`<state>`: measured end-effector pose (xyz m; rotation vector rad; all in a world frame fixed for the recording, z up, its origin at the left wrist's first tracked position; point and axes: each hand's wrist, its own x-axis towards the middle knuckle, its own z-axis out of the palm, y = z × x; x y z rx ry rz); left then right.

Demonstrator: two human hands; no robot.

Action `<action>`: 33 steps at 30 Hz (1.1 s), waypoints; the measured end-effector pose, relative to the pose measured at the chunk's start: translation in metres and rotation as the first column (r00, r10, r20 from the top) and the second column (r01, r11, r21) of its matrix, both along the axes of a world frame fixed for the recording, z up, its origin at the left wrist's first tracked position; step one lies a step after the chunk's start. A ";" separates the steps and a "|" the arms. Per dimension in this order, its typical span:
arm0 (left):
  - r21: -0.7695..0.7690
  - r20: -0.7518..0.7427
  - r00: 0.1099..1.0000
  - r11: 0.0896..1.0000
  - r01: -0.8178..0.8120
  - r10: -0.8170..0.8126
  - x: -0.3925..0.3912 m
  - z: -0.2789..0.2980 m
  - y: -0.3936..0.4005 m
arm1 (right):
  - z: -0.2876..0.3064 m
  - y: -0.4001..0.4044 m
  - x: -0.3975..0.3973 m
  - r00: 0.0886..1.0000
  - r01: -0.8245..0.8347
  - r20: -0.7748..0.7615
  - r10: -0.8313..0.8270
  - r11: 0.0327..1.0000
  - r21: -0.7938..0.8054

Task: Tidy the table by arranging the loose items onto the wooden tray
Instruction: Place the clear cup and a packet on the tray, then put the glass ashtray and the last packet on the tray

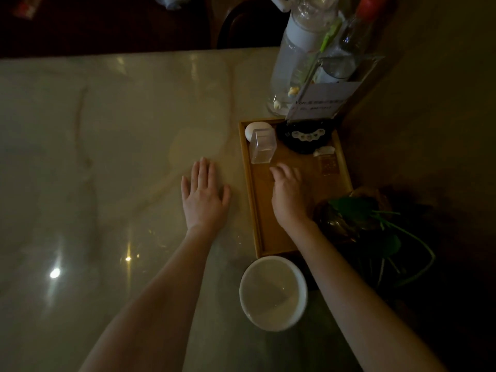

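Observation:
The wooden tray (253,200) lies at the right side of the pale marble table (107,135). On its far end stand a clear plastic box (262,147), a white egg-shaped object (253,128), a black round dish (303,138) with pale beads, and a small white piece (324,150). My right hand (288,196) hovers over the tray's middle, fingers spread and blurred, holding nothing that I can see. My left hand (204,194) rests flat on the table just left of the tray. A white bowl (272,292) stands on the table below the tray's near end.
A tall clear water vessel (298,57), a glass bottle with a red cap (346,49) and a card stand (316,102) rise behind the tray. A glass vase with a green plant (357,218) sits at the tray's right. A dark chair (241,25) stands beyond the table.

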<state>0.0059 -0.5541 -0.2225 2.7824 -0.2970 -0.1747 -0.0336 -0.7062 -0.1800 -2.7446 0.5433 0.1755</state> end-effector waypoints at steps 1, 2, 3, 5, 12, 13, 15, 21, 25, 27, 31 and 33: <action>0.007 0.002 1.000 1.000 0.010 -0.010 0.000 0.001 0.000 | 0.002 0.003 -0.004 0.999 -0.027 -0.041 0.025 0.999 -0.036; 0.010 0.001 1.000 1.000 0.018 -0.018 0.000 0.001 0.000 | 0.004 0.007 -0.008 0.995 -0.058 -0.081 0.052 0.996 -0.073; 0.014 -0.001 1.000 1.000 0.025 -0.025 -0.001 0.002 0.000 | 0.007 0.010 -0.011 0.991 -0.089 -0.114 0.076 0.990 -0.109; 0.037 -0.018 0.999 0.998 0.048 -0.047 -0.001 0.003 0.001 | 0.013 0.017 -0.015 0.982 -0.137 -0.156 0.110 0.975 -0.175; 0.197 -0.172 0.908 0.890 0.411 -0.382 0.023 0.047 0.044 | 0.049 0.060 -0.005 0.962 -0.242 -0.193 0.193 0.930 -0.276; 0.205 -0.186 0.893 0.873 0.443 -0.409 0.024 0.055 0.057 | 0.054 0.069 -0.001 0.959 -0.253 -0.198 0.201 0.925 -0.283; 0.209 -0.220 0.886 0.867 0.452 -0.409 0.023 0.071 0.084 | 0.063 0.088 0.006 0.951 -0.281 -0.212 0.227 0.918 -0.278; 0.223 -0.188 0.899 0.874 0.432 -0.397 0.027 0.101 0.179 | 0.082 0.177 0.032 0.899 -0.431 -0.200 0.389 0.869 -0.244; 0.245 -0.137 0.921 0.889 0.388 -0.364 0.043 0.117 0.257 | 0.092 0.251 0.052 0.869 -0.495 -0.172 0.465 0.831 -0.253; 0.249 -0.121 0.930 0.897 0.366 -0.346 0.052 0.123 0.295 | 0.094 0.285 0.062 0.854 -0.521 -0.154 0.497 0.811 -0.267; 0.251 -0.066 0.956 0.923 0.292 -0.285 0.074 0.133 0.368 | 0.100 0.347 0.082 0.821 -0.567 -0.128 0.557 0.769 -0.295; 0.269 -0.030 0.967 0.929 0.253 -0.255 0.085 0.137 0.400 | 0.103 0.376 0.094 0.803 -0.591 -0.125 0.583 0.749 -0.300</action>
